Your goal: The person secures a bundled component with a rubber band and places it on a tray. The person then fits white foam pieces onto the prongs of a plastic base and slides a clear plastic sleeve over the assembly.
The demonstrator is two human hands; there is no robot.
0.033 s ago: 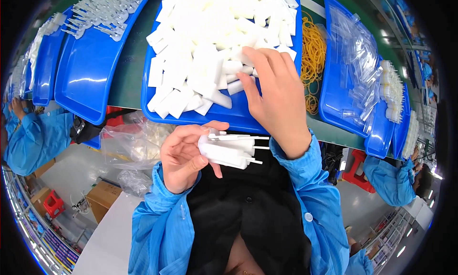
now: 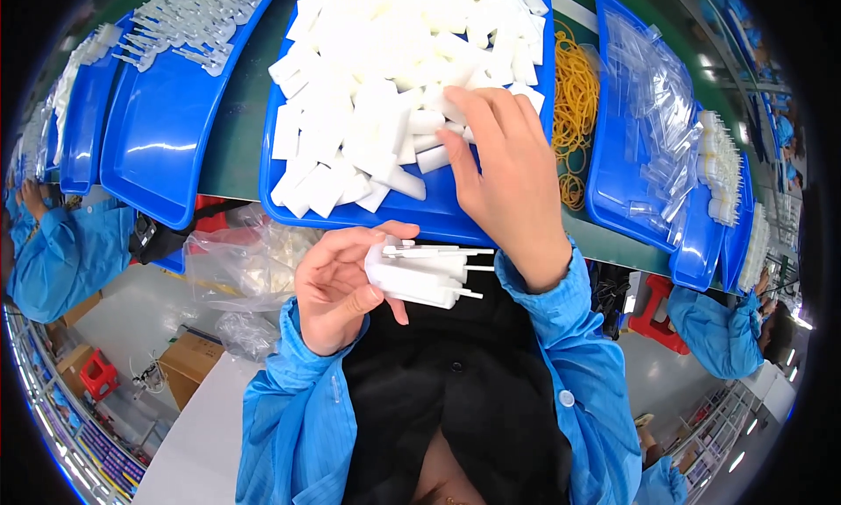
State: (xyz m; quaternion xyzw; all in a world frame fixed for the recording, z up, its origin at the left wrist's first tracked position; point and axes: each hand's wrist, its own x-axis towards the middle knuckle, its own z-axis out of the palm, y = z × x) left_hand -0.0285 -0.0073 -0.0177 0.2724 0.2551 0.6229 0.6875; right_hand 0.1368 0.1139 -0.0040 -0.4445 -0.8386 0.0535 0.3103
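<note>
A white plastic part with thin prongs (image 2: 420, 275) lies in my left hand (image 2: 337, 286), with the fingers and thumb curled round its rounded end. Its prongs point right, and white blocks seem to sit among them. Over the front right of a heap of white foam blocks (image 2: 350, 120), my right hand (image 2: 508, 168) reaches in, thumb and forefinger apart. A foam block shows between those two fingertips; no firm grip on it is visible. The heap fills a large blue tray (image 2: 447, 222) on the green table.
Yellow rubber bands (image 2: 574, 102) lie right of the tray. Beyond them, a blue tray (image 2: 613, 176) holds clear plastic sleeves (image 2: 657, 111). On the left, pronged white parts (image 2: 193, 23) lie in another blue tray (image 2: 158, 155). Plastic bags (image 2: 236, 264) hang below the table edge. Co-workers sit either side.
</note>
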